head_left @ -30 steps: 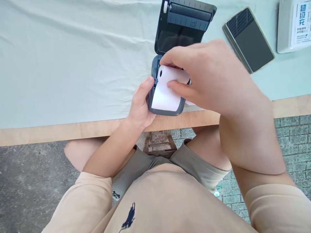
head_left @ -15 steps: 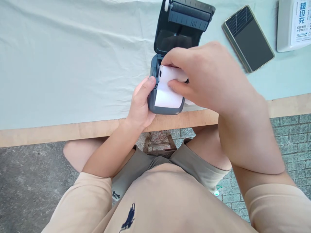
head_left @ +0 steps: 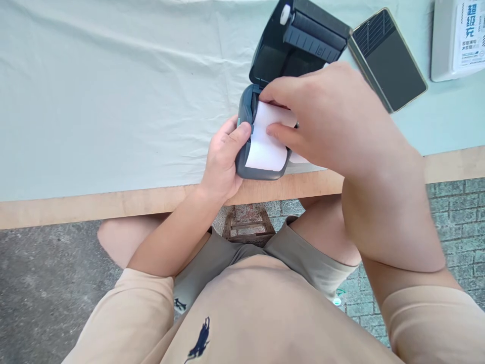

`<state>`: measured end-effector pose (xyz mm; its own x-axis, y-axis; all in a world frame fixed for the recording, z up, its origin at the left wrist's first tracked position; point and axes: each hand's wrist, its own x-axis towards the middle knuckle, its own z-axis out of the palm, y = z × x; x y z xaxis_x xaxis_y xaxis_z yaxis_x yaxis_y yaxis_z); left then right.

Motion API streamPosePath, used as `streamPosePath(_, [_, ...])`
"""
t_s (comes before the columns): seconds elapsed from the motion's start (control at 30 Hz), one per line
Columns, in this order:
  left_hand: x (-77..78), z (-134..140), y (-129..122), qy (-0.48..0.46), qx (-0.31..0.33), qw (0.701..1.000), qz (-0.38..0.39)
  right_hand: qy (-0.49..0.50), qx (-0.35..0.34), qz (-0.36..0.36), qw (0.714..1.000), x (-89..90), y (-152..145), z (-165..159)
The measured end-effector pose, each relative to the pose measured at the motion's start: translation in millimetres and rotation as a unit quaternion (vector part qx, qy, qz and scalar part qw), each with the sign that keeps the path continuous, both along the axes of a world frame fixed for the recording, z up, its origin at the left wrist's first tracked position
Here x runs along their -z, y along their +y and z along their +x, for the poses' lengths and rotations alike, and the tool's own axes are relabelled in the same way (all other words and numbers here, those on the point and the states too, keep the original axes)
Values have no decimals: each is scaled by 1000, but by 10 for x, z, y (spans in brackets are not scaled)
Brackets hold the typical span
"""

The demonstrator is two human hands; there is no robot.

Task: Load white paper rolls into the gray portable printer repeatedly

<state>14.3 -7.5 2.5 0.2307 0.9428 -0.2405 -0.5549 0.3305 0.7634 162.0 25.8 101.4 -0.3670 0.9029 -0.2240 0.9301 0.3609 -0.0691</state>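
A dark grey portable label printer [head_left: 261,174] is held over the table's front edge, its lid [head_left: 278,53] raised. My left hand [head_left: 225,159] grips the printer's left side, thumb on the rim. In the printer's bay sits a white paper roll [head_left: 275,112], its loose end lying over the front of the body. My right hand [head_left: 314,116] holds the roll between thumb and fingers from the right. The roll's right end is hidden behind that hand.
A smartphone [head_left: 392,60] lies on the pale cloth [head_left: 113,101] to the right of the lid. Beyond it stands a white box [head_left: 447,45] with a printed label. A bare wooden strip [head_left: 94,205] runs along the table's front edge.
The printer has turned clockwise and shifted slightly right, so its lid now reaches the phone's edge. The paper roll sits lower in the bay, and its left-end hole no longer shows.
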Motion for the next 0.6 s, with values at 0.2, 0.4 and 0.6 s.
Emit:
streamPosePath(0.2, [87, -24, 26, -43, 9, 999, 5, 89, -11, 3, 996, -72, -66, 47])
streamPosePath(0.4, [75, -36, 10, -67, -3, 998, -2, 193, -130, -26, 972, 82, -109, 152])
streamPosePath(0.6, [63, -60, -14, -25, 20, 999, 13, 287, 1, 205, 936, 52, -29, 278])
